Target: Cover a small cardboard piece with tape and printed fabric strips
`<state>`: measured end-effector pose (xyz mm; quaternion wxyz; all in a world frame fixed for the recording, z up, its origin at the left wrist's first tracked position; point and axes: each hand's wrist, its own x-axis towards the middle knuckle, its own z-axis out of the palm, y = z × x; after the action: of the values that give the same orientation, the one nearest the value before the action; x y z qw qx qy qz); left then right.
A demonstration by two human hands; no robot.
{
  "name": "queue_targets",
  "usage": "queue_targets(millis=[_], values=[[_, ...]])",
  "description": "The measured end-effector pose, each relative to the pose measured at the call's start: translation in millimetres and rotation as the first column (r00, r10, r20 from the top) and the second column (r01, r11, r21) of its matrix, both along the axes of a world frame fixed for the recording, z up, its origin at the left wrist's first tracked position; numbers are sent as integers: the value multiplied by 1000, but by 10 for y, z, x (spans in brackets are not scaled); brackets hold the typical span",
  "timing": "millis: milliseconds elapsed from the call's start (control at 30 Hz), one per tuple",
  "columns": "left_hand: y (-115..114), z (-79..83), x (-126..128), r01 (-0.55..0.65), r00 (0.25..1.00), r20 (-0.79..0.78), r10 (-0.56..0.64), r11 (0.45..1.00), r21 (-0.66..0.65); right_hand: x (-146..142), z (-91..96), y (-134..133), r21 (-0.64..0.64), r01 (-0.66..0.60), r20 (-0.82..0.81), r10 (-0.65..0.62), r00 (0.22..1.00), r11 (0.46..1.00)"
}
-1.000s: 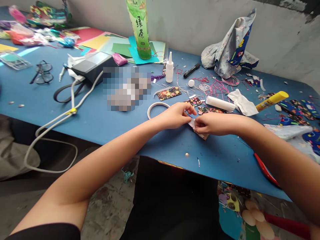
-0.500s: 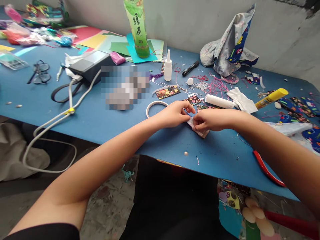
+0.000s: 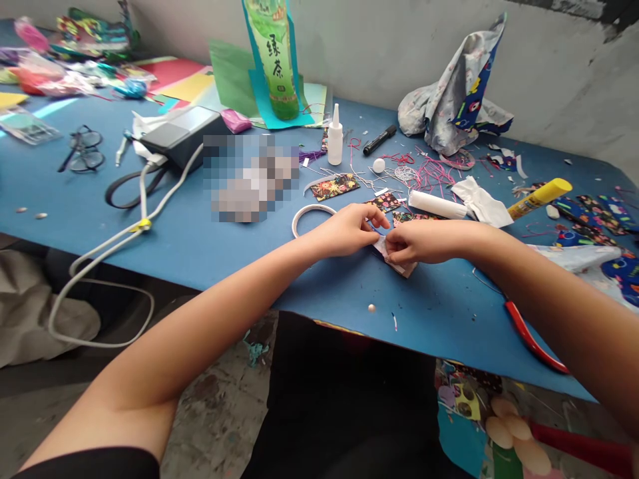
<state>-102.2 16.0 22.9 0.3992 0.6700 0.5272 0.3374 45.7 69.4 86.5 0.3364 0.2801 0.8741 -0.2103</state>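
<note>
A small fabric-covered piece [image 3: 402, 269], with a pale inner side and a brown cardboard-like end, lies on the blue table under both hands. My right hand [image 3: 419, 241] is closed, its thumb and fingers pinched on the fabric of this piece. At its far left edge is my left hand [image 3: 355, 229], thumb and forefinger bent in against the fabric, the other fingers curled above. Part of the piece is hidden by my fingers. Behind my left wrist lies a roll of white tape [image 3: 303, 214]. Patterned fabric strips [image 3: 383, 201] lie just beyond the hands.
A glue bottle [image 3: 335, 141], a black marker [image 3: 380, 140], a white roll [image 3: 438, 205] and a yellow glue stick [image 3: 542, 198] stand or lie beyond. Red-handled pliers [image 3: 532, 340] are near the right edge. A green tea bottle [image 3: 277, 63] stands on coloured paper. A cabled device [image 3: 182, 135] sits left.
The green and blue paper sheets behind the tea bottle have lifted upright towards the wall. My hands and the piece stay almost where they were; the view has shifted slightly.
</note>
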Motion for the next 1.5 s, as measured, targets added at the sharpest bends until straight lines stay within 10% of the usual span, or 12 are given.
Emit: queue_targets(millis=[1500], values=[[6,-9,3,-2,999,39,4,1000,-31,38,-60,70,-34,42,-50,-44,998,999]])
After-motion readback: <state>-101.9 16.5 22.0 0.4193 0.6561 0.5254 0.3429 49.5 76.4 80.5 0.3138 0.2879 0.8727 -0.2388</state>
